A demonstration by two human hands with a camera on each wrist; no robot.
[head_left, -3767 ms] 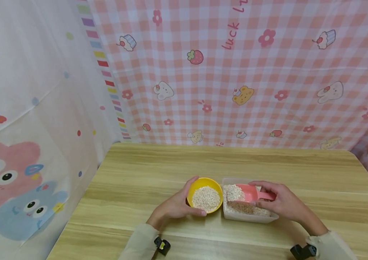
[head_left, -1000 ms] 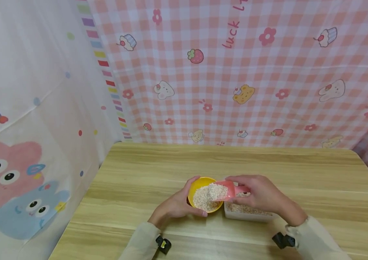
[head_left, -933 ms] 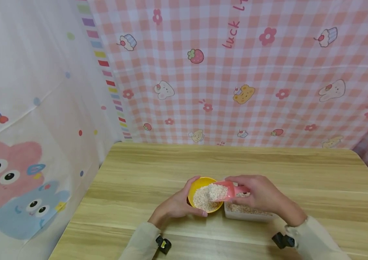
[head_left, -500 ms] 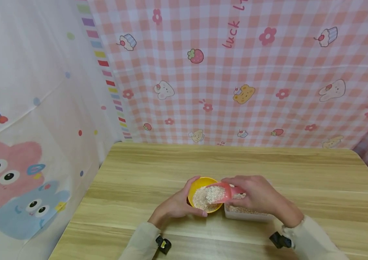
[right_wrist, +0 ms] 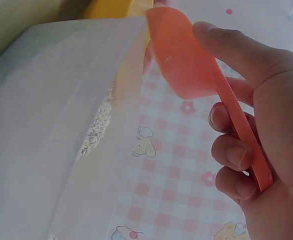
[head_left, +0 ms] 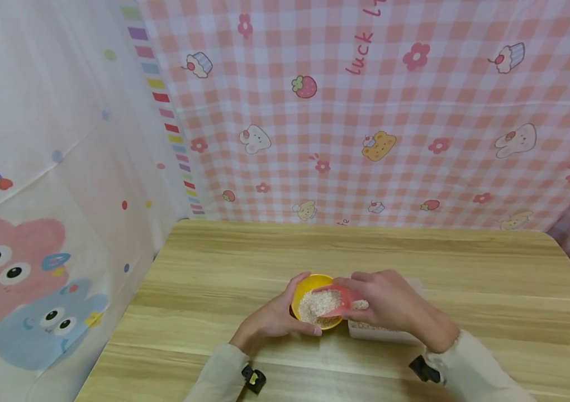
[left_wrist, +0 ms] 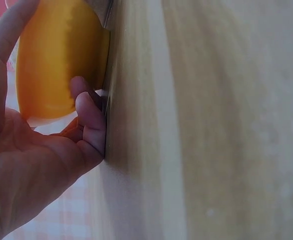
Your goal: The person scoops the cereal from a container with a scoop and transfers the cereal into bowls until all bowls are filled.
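A yellow bowl [head_left: 301, 288] holding pale grains sits on the wooden table [head_left: 245, 262]. My left hand [head_left: 271, 318] cups its left side; the left wrist view shows the fingers [left_wrist: 89, 115] curled against the bowl [left_wrist: 56, 65]. My right hand [head_left: 390, 304] grips the handle of a pink scoop [head_left: 337, 296], tipped over the bowl's right rim. In the right wrist view the scoop [right_wrist: 181, 60] is held by thumb and fingers. A clear plastic box [head_left: 378, 334] of grains stands right of the bowl, mostly hidden by the right hand; its wall [right_wrist: 61, 125] fills the right wrist view.
A pink checked cloth [head_left: 375, 111] with cartoon prints hangs behind the table, and a white cartoon curtain [head_left: 38, 195] hangs on the left. The table's back edge meets the cloth. The right corner [head_left: 551, 245] is rounded.
The right hand carried the loaded scoop from the box to the bowl and has tipped it further; grains have slid into the bowl. The left hand has stayed on the bowl.
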